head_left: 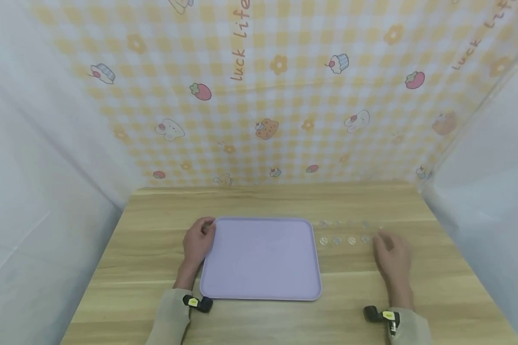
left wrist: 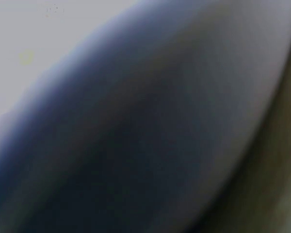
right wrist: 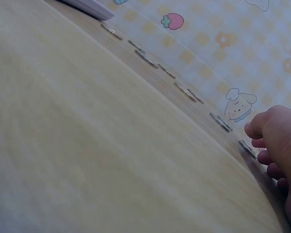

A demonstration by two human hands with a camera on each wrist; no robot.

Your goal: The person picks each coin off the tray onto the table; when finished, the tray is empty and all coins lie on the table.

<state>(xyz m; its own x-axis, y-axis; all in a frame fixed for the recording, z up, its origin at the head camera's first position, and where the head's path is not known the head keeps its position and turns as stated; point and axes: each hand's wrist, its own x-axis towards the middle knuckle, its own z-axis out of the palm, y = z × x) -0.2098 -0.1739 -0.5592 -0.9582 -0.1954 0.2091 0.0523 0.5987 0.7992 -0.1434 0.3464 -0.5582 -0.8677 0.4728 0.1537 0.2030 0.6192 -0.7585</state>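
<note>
A lilac tray (head_left: 261, 258) lies flat on the wooden table. My left hand (head_left: 198, 242) holds its left edge near the far corner, thumb and fingers curled at the rim. In the left wrist view the close scene is blurred. Right of the tray, small round coins (head_left: 351, 241) lie in two rows. My right hand (head_left: 394, 254) is at the right end of these rows, fingers curled and fingertips low by the table. In the right wrist view a coin (right wrist: 247, 149) lies beside those fingers; I cannot tell whether they pinch another.
The wooden table (head_left: 259, 318) reaches back to a yellow-checked cloth (head_left: 280, 96) with printed cartoons. White sheets (head_left: 492, 191) hang at both sides. Black wrist cameras (head_left: 198, 303) sit on both sleeves.
</note>
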